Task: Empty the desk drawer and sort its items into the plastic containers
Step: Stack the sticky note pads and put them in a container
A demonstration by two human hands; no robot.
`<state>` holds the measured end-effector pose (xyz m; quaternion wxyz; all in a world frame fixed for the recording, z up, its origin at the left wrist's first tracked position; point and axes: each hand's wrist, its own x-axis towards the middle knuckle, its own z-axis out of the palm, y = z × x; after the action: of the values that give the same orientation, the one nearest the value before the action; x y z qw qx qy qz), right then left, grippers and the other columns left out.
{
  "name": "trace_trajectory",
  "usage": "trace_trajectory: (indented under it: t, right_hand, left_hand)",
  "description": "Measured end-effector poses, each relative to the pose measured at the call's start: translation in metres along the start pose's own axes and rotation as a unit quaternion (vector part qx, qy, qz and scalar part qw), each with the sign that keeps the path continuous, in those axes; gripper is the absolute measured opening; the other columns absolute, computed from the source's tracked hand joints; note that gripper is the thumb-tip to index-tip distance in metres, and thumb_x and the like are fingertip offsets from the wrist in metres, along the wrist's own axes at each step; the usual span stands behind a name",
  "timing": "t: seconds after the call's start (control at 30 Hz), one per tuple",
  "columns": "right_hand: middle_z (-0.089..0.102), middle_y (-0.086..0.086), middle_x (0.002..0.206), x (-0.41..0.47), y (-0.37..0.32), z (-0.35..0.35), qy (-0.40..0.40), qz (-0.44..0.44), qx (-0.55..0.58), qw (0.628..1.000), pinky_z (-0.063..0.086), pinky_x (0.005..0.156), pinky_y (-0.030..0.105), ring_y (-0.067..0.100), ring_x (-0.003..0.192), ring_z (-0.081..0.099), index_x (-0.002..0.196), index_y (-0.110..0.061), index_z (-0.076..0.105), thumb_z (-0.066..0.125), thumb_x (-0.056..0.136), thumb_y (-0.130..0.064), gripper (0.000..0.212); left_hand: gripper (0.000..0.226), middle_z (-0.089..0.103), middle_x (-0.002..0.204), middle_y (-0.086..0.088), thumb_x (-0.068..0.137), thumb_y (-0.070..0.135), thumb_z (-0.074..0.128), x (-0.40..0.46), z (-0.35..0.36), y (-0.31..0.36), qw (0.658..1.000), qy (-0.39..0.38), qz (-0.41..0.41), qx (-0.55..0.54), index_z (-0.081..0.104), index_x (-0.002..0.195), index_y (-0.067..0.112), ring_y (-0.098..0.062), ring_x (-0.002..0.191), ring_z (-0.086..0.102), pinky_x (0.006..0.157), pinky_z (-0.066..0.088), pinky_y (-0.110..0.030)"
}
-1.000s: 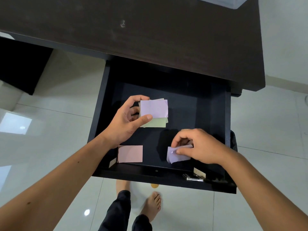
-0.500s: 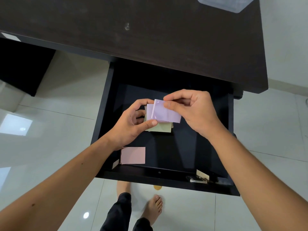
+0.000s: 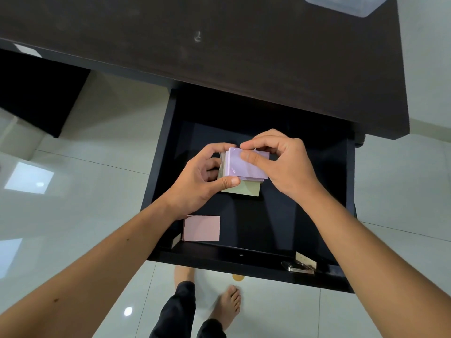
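The black desk drawer (image 3: 350,181) is pulled open below the dark desk top. Above its middle, my left hand (image 3: 200,181) grips a stack of sticky-note pads (image 3: 238,167), purple on top and pale green (image 3: 246,190) underneath. My right hand (image 3: 280,164) pinches the top purple pad against that stack from the right. A pink pad (image 3: 202,228) lies flat at the drawer's front left corner. A clear plastic container (image 3: 346,4) shows only partly at the desk's far right edge.
A small metal object (image 3: 299,268) and a cream card (image 3: 305,261) sit at the drawer's front right corner. The dark desk top (image 3: 219,50) fills the upper view. Below are glossy white floor tiles (image 3: 73,191) and the person's bare feet (image 3: 227,306).
My right hand picked a purple pad up from the drawer's front right, carried it up and left, and set it onto the stack held in my left hand.
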<state>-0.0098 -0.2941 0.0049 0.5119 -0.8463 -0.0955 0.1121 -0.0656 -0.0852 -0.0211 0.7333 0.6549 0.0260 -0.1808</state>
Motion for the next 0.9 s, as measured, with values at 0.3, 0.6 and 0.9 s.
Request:
trace_trajectory:
  t: [0.3, 0.6, 0.9]
  right_hand:
    - [0.071, -0.007, 0.11, 0.001, -0.026, 0.004, 0.035, -0.033, 0.014, 0.999, 0.058, 0.084, 0.025, 0.012, 0.1, 0.068, 0.105, -0.028, 0.078, 0.087, 0.085, -0.029, 0.022]
    - [0.077, -0.009, 0.093, -0.042, 0.025, 0.026, 0.003, 0.107, 0.128, 0.986, 0.052, 0.083, 0.032, 0.011, 0.086, 0.069, 0.095, -0.027, 0.075, 0.057, 0.099, 0.004, 0.037]
    - [0.057, -0.015, 0.112, -0.05, 0.026, 0.065, -0.255, -0.005, -0.21, 0.944, 0.042, 0.101, 0.027, 0.014, 0.116, 0.05, 0.12, -0.033, 0.079, 0.082, 0.089, -0.042, 0.032]
  left_hand:
    - [0.064, 0.068, 0.118, -0.017, 0.084, 0.01, 0.078, -0.017, -0.005, 0.017, 0.999, 0.016, 0.02, -0.046, 0.05, 0.141, 0.019, -0.022, 0.102, 0.073, 0.087, 0.059, -0.031]
    - [0.064, 0.066, 0.129, -0.017, 0.086, 0.012, 0.076, -0.039, -0.029, 0.034, 0.998, 0.046, 0.038, -0.029, 0.046, 0.143, 0.018, -0.022, 0.115, 0.07, 0.09, 0.058, -0.03]
    - [0.063, 0.065, 0.129, -0.02, 0.086, 0.011, 0.075, -0.047, -0.032, 0.035, 0.997, 0.053, 0.049, -0.035, 0.047, 0.141, 0.018, -0.019, 0.11, 0.07, 0.087, 0.058, -0.025]
